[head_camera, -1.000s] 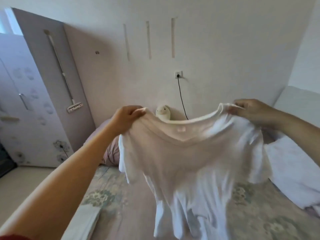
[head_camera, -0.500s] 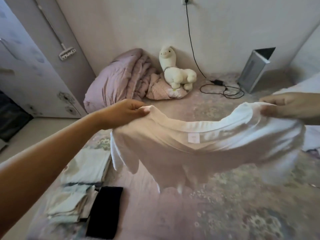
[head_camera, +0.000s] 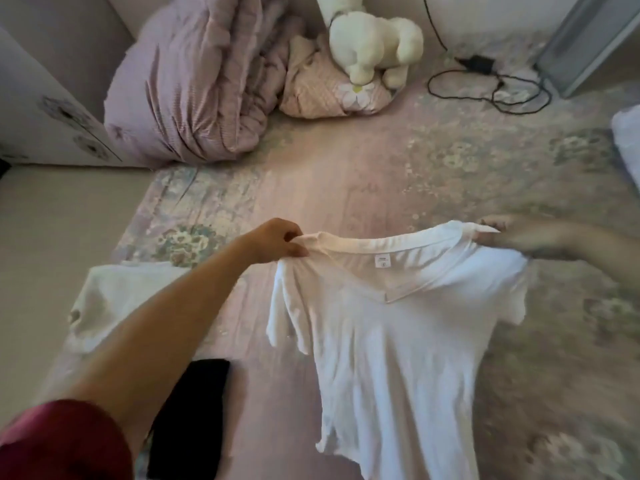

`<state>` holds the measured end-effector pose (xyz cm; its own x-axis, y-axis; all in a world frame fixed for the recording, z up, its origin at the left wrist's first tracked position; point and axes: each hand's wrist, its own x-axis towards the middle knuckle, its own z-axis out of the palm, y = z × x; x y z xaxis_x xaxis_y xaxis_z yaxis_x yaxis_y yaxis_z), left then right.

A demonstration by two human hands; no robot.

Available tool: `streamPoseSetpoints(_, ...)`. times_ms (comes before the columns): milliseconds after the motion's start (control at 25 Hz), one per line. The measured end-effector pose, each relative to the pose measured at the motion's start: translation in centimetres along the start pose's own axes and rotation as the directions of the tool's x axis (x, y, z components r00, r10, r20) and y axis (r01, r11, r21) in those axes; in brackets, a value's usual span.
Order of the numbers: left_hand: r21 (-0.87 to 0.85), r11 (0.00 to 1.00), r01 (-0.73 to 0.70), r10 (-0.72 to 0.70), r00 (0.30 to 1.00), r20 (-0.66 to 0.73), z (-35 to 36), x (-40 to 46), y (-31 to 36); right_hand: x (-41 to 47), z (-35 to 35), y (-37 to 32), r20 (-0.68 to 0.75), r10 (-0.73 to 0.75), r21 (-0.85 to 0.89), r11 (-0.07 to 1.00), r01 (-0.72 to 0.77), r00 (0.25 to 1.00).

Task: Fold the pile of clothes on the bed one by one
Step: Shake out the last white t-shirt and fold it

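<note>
While both hands pinch the white T-shirt [head_camera: 391, 341] by its shoulders, it hangs over the middle of the bed [head_camera: 363, 181], front up with the V-neck showing and the hem trailing toward the person. The left hand [head_camera: 277, 242] is closed on one shoulder seam; the right hand [head_camera: 519, 235], blurred, grips the other. To lay it well, I'd keep the shoulders level and taut so the body lands flat and the left sleeve uncurls. Already folded pieces, pale [head_camera: 121, 299] and black [head_camera: 188, 417], lie just left, so the sleeve needs room. The plush toy [head_camera: 374, 43], bunched quilt [head_camera: 187, 88] and cable [head_camera: 491, 88] sit well clear.
</note>
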<state>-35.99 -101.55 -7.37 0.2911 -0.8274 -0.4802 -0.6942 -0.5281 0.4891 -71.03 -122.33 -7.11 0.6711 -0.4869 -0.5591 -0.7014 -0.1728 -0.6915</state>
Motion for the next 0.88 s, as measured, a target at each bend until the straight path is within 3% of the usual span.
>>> streamPoseSetpoints(80,0.023,0.997,0.074,-0.071,0.993,-0.096,4.3,5.8,-3.6,7.2,2.4,-0.6,-0.133,0.017,-0.158,0.987,-0.038,0.991)
streamPoseSetpoints(160,-0.073,0.989,0.126,-0.138,0.970,-0.199,8.6,11.9,-6.6,15.2,4.5,4.0,-0.270,0.018,-0.240,0.967,-0.086,0.963)
streamPoseSetpoints(280,-0.108,0.991,0.076,-0.107,0.941,-0.322,12.2,19.5,-9.6,23.2,6.6,9.1,-0.417,-0.023,-0.397,0.904,-0.159,0.909)
streamPoseSetpoints(400,0.179,0.983,0.040,0.036,0.915,-0.402,12.1,24.7,-11.5,28.6,5.7,9.3,-0.512,-0.166,-0.655,0.710,-0.258,0.843)
streamPoseSetpoints(480,0.419,0.904,0.088,0.105,0.903,-0.417,11.3,28.0,-11.9,31.9,4.8,9.9,-0.548,-0.247,-0.728,0.611,-0.311,0.799)
streamPoseSetpoints(520,0.455,0.882,0.125,0.097,0.896,-0.434,11.2,29.5,-11.8,33.6,4.7,10.2,-0.586,-0.272,-0.727,0.593,-0.347,0.763)
streamPoseSetpoints(600,0.413,0.880,0.234,-0.016,0.884,-0.467,12.0,32.3,-11.9,36.5,6.0,11.0,-0.647,-0.315,-0.702,0.603,-0.380,0.694)
streamPoseSetpoints(640,0.344,0.889,0.304,-0.112,0.871,-0.478,13.1,33.1,-12.4,37.4,7.4,11.5,-0.653,-0.292,-0.688,0.613,-0.388,0.699)
streamPoseSetpoints(720,0.219,0.887,0.407,-0.264,0.835,-0.482,16.3,33.0,-14.5,37.9,11.8,13.3,-0.616,-0.167,-0.657,0.649,-0.384,0.770)
streamPoseSetpoints(760,0.203,0.889,0.410,-0.266,0.824,-0.500,18.5,31.7,-15.6,37.4,14.6,14.7,-0.590,-0.154,-0.657,0.662,-0.361,0.792)
streamPoseSetpoints(800,0.217,0.906,0.363,-0.199,0.819,-0.538,21.3,30.0,-16.6,36.2,17.5,16.1,-0.577,-0.197,-0.665,0.677,-0.315,0.793)
streamPoseSetpoints(880,0.329,0.933,0.143,0.082,0.808,-0.584,27.7,24.9,-17.1,32.3,23.4,18.8,-0.556,-0.332,-0.692,0.692,-0.204,0.762)
